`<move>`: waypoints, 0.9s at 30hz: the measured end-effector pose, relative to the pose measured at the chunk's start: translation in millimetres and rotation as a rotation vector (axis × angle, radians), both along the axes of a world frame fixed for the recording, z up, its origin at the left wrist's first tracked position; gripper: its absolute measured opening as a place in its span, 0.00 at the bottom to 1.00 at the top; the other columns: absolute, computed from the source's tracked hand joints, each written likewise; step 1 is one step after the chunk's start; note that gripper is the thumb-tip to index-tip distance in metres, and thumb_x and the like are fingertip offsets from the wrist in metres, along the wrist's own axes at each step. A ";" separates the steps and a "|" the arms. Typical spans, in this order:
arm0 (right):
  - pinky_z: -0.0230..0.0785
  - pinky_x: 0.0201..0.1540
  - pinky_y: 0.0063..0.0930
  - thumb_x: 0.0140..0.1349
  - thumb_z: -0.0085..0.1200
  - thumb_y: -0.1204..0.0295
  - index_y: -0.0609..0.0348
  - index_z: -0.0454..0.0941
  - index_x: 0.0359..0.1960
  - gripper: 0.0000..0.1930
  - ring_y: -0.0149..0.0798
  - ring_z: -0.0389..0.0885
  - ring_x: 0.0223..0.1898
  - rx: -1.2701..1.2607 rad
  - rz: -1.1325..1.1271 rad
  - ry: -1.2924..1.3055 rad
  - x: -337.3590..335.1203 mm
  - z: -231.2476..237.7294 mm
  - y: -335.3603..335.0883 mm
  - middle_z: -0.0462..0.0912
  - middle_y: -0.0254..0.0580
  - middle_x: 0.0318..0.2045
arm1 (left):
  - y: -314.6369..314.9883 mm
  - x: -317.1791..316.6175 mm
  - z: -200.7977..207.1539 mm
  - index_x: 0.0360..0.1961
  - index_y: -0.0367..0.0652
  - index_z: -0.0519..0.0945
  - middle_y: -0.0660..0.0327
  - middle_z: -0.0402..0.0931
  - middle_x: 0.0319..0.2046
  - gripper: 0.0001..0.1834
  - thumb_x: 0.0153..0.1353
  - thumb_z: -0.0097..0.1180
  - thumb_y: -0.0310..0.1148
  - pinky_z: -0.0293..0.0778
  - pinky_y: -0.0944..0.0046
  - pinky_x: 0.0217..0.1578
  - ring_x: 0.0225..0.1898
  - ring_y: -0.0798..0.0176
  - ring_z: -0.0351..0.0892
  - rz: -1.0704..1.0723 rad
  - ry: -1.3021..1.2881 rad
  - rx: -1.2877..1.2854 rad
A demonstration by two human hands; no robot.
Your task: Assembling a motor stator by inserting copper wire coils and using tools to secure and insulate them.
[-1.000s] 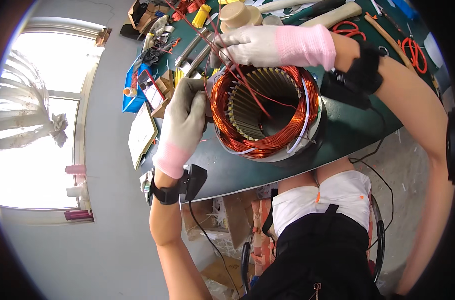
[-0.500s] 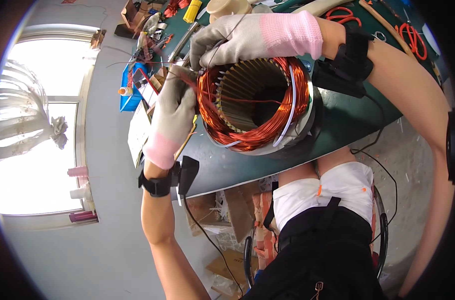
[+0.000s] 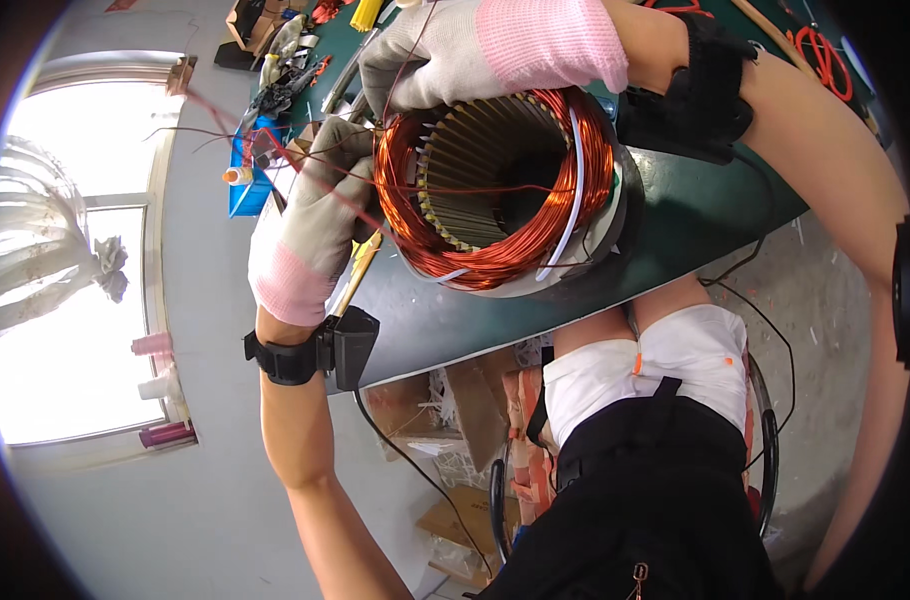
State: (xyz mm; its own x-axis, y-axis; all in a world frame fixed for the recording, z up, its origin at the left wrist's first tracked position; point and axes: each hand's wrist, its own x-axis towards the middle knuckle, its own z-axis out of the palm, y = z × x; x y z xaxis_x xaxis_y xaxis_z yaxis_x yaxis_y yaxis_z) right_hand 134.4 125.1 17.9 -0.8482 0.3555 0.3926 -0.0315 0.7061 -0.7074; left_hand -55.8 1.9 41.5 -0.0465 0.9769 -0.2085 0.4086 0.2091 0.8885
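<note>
A motor stator (image 3: 430, 215) stands on the table in front of me, with a thick ring of copper windings (image 3: 400, 240) around its open bore. A white sleeve (image 3: 565, 215) lies over the windings on the right. At the stator's left rim, my gloved left hand (image 3: 320, 190) is closed, its fingertips at thin dark-red lead wires (image 3: 320, 160). My gloved right hand (image 3: 435, 50) reaches across the stator's far rim with fingers curled together, and a thin wire rises from them. Exactly what lies between the fingertips is partly hidden. Another lead wire runs across the bore.
A blue bin (image 3: 247, 185) with a small bottle (image 3: 237, 176) stands beyond my left hand. Red-handled scissors (image 3: 825, 60) and a wooden handle (image 3: 770, 35) lie at the far right. The green table's near edge (image 3: 535, 330) runs above my lap. Cables hang from both wrist straps.
My left hand has shifted left and slightly down the view. The right hand has moved a little left and up. Lead wires now spread farther left across the left glove. The view has shifted slightly.
</note>
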 end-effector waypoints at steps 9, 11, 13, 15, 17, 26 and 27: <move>0.68 0.35 0.34 0.59 0.47 0.65 0.62 0.75 0.40 0.14 0.43 0.76 0.33 0.186 0.026 -0.220 1.8 15.4 1.5 0.80 0.51 0.33 | -0.3 -2.3 -7.6 0.42 0.46 0.69 0.70 0.71 0.26 0.06 0.65 0.49 0.32 0.54 0.78 0.13 0.15 0.79 0.62 0.002 -0.233 -0.011; 0.65 0.47 0.23 0.65 0.46 0.72 0.60 0.74 0.45 0.10 0.28 0.73 0.40 -0.278 0.112 -0.004 -12.3 -7.5 -2.3 0.78 0.34 0.36 | -7.6 -6.1 -17.7 0.40 0.44 0.69 0.70 0.68 0.23 0.05 0.65 0.48 0.32 0.52 0.78 0.14 0.14 0.79 0.57 0.021 -0.263 0.042; 0.63 0.50 0.23 0.67 0.41 0.70 0.57 0.74 0.46 0.12 0.27 0.72 0.43 -0.063 0.071 0.075 -6.1 -19.3 7.4 0.77 0.32 0.38 | -7.1 -8.9 -34.9 0.43 0.42 0.70 0.66 0.72 0.29 0.10 0.67 0.46 0.36 0.64 0.75 0.23 0.23 0.77 0.67 0.018 -0.242 0.218; 0.62 0.51 0.22 0.67 0.41 0.68 0.56 0.73 0.48 0.12 0.26 0.71 0.44 -0.198 -0.055 0.004 -9.3 -21.4 10.3 0.75 0.31 0.38 | -11.1 -5.9 -43.6 0.46 0.40 0.70 0.63 0.72 0.34 0.14 0.68 0.43 0.39 0.66 0.72 0.32 0.30 0.74 0.69 -0.029 -0.077 0.381; 0.63 0.45 0.20 0.69 0.40 0.64 0.55 0.72 0.47 0.13 0.24 0.70 0.40 0.431 0.146 0.178 0.8 -39.5 70.2 0.73 0.31 0.37 | -6.8 3.7 -41.5 0.49 0.39 0.69 0.60 0.73 0.39 0.18 0.68 0.40 0.41 0.69 0.69 0.41 0.38 0.70 0.72 -0.107 0.091 0.545; 0.68 0.50 0.27 0.66 0.38 0.45 0.53 0.75 0.46 0.25 0.33 0.76 0.44 -0.301 -0.411 -0.288 15.4 89.4 -16.7 0.80 0.44 0.41 | 0.2 21.3 -31.2 0.57 0.33 0.64 0.60 0.71 0.44 0.23 0.70 0.38 0.40 0.67 0.73 0.47 0.45 0.72 0.69 -0.035 -0.164 0.270; 0.61 0.58 0.31 0.66 0.36 0.47 0.53 0.70 0.53 0.26 0.36 0.72 0.51 -0.204 -0.205 -0.195 7.7 44.2 53.4 0.75 0.45 0.51 | 8.2 44.5 -29.0 0.57 0.33 0.64 0.62 0.71 0.43 0.23 0.70 0.39 0.40 0.67 0.74 0.46 0.45 0.73 0.69 -0.094 -0.240 0.288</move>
State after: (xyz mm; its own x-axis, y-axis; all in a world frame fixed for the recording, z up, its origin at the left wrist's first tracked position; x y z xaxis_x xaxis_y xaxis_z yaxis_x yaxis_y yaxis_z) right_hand 142.2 178.5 62.1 -0.8034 0.5804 0.1332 0.2459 0.5271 -0.8134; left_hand -11.3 10.0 12.5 0.0627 0.9948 0.0805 0.1875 -0.0910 0.9780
